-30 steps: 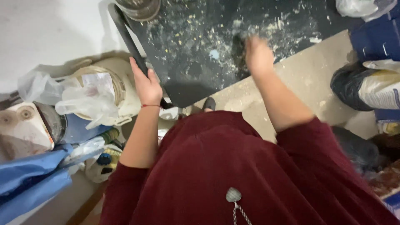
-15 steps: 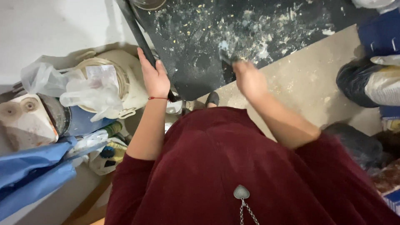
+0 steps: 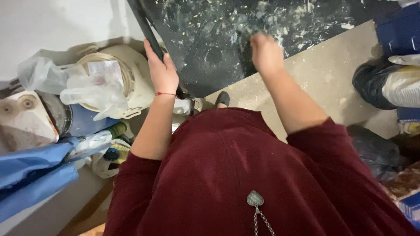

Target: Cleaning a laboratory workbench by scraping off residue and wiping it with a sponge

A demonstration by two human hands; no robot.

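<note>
Our right hand (image 3: 265,53) has moved farther up the black board (image 3: 210,52), grip unclear; left hand (image 3: 162,72) clasps its left edge, running near-to-far.

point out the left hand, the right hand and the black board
left hand (image 3: 162,74), head view, back of the hand
right hand (image 3: 265,52), head view, back of the hand
black board (image 3: 210,48), head view, speckled surface between the hands
</note>
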